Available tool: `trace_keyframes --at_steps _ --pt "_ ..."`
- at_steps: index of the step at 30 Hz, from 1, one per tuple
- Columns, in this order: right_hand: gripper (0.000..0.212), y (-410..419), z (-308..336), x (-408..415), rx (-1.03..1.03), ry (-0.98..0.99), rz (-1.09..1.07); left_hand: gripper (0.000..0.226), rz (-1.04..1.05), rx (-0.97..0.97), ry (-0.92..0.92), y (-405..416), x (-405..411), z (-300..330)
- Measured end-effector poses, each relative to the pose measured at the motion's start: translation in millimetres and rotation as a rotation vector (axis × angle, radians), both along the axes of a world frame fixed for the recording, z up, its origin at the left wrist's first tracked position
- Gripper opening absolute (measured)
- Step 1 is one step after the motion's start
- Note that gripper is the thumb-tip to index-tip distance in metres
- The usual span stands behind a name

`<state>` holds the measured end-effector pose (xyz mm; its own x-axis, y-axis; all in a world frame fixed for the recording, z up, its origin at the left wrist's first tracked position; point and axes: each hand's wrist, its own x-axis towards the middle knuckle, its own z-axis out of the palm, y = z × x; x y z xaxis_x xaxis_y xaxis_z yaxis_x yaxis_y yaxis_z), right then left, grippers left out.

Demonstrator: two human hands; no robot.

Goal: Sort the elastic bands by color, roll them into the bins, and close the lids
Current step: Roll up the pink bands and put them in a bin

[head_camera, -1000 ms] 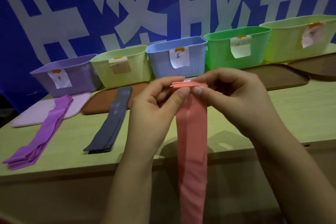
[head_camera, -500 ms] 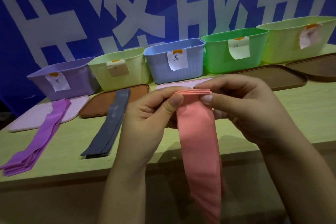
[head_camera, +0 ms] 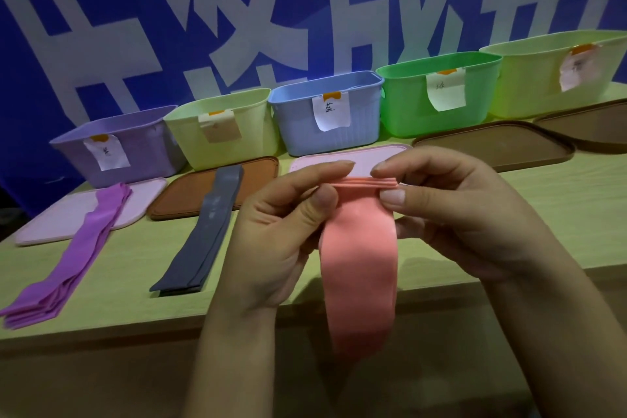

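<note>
A stack of pink elastic bands (head_camera: 359, 268) hangs down past the table's front edge. My left hand (head_camera: 278, 234) pinches its top left corner between thumb and fingers. My right hand (head_camera: 451, 210) pinches the top right corner. Purple bands (head_camera: 71, 258) lie on the table at the left, partly over a pale pink lid (head_camera: 51, 224). Dark grey bands (head_camera: 203, 231) lie beside them, their far end on a brown lid (head_camera: 179, 193). Five open bins stand in a row at the back: purple (head_camera: 135, 146), pale green (head_camera: 224, 129), blue (head_camera: 339, 119), green (head_camera: 407, 98) and a large pale green one (head_camera: 529, 85).
A pink lid (head_camera: 339, 156) lies in front of the blue bin, behind my hands. Two brown lids (head_camera: 502, 142) (head_camera: 590, 125) lie at the right. Each bin carries a paper label. A blue wall with white characters stands behind the green table (head_camera: 576, 214).
The view has tilted down slightly. Both hands have lowered a little with the pink bands, and the bands' hanging part has swung and bulged toward me.
</note>
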<state>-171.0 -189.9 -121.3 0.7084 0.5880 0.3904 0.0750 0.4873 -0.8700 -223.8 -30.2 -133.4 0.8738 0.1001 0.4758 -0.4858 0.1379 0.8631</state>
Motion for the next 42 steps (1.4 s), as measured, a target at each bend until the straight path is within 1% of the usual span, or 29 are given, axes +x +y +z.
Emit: trace_keyframes --at_steps 2,5,6,7,8,10,13,17,19,21,23,25,27,29,30,31,32,34,36,38,39,42 --pt "0.017 -0.2 0.2 0.9 -0.017 -0.012 -0.014 0.016 -0.025 -0.018 0.012 0.5 1.4 -1.5" --pt "0.017 -0.6 0.9 2.8 -0.065 -0.081 -0.061 0.005 -0.049 -0.046 0.057 2.5 3.0 -3.2" --pt "0.019 -0.6 0.3 4.4 -0.082 -0.106 -0.085 0.006 -0.055 -0.047 0.062 2.1 3.0 -2.5" --pt "0.021 -0.6 -0.2 5.3 -0.096 -0.123 -0.105 0.012 -0.049 -0.036 0.056 0.7 2.8 -1.7" --pt "0.020 -0.6 -1.4 6.7 -0.103 -0.132 -0.121 0.016 -0.016 -0.026 0.053 -1.4 2.8 -0.8" --pt "0.019 -0.8 -3.1 8.8 -0.116 -0.141 -0.143 0.009 0.085 -0.013 0.051 -5.0 3.8 -0.2" --pt "0.025 -3.6 -5.2 11.3 -0.149 -0.136 -0.152 0.014 0.181 0.075 0.038 -6.6 3.7 -2.6" --pt "0.029 -7.8 -3.5 12.0 -0.189 -0.088 -0.117 0.022 0.220 0.239 -0.018 -8.1 -1.4 -1.9" --pt "0.023 -6.4 -1.3 10.1 -0.222 -0.142 -0.154 0.023 0.218 0.266 -0.055 -8.6 -2.6 -0.5" --pt "0.009 -4.3 2.8 7.8 -0.277 -0.227 -0.203 0.023 0.213 0.296 -0.085 -6.2 -3.4 -0.5" --pt "0.016 -3.9 5.8 6.8 -0.368 -0.327 -0.248 0.024 0.238 0.341 -0.115 -5.1 -4.7 -0.2" --pt "0.012 -3.6 10.5 5.2 -0.443 -0.469 -0.331 0.025 0.264 0.340 -0.120 -5.2 -3.4 -1.1" --pt "0.009 -3.8 16.3 4.3 -0.439 -0.601 -0.423 0.037 0.201 0.220 -0.081 -4.4 1.6 -0.5" --pt "0.010 -3.8 23.6 4.3 -0.406 -0.680 -0.454 0.066 0.039 0.045 0.008 -0.1 9.3 1.3" --pt "0.010 -3.6 27.6 4.9 -0.400 -0.705 -0.461 0.078 -0.034 0.008 0.059 1.2 11.9 3.7" --pt "0.010 -3.0 31.6 5.3 -0.398 -0.724 -0.461 0.080 -0.088 0.017 0.088 1.7 14.1 5.9" --pt "0.010 -2.2 34.6 6.1 -0.399 -0.736 -0.457 0.074 -0.116 0.054 0.094 0.8 16.4 7.2" --pt "0.009 -1.1 38.5 7.1 -0.401 -0.730 -0.441 0.049 -0.094 0.113 0.077 -6.3 19.7 9.8" --pt "0.008 -1.5 38.3 9.0 -0.379 -0.722 -0.446 0.031 -0.067 0.079 0.084 -11.9 20.8 10.9" --pt "0.008 -1.7 34.2 11.8 -0.369 -0.741 -0.491 0.018 -0.139 0.010 0.124 -15.6 19.4 10.5" --pt "0.007 -1.2 31.6 13.5 -0.372 -0.767 -0.529 0.014 -0.174 -0.012 0.158 -17.0 18.1 10.9" --pt "0.012 2.1 23.5 19.7 -0.388 -0.874 -0.655 0.017 -0.191 -0.033 0.248 -19.5 14.6 7.1"
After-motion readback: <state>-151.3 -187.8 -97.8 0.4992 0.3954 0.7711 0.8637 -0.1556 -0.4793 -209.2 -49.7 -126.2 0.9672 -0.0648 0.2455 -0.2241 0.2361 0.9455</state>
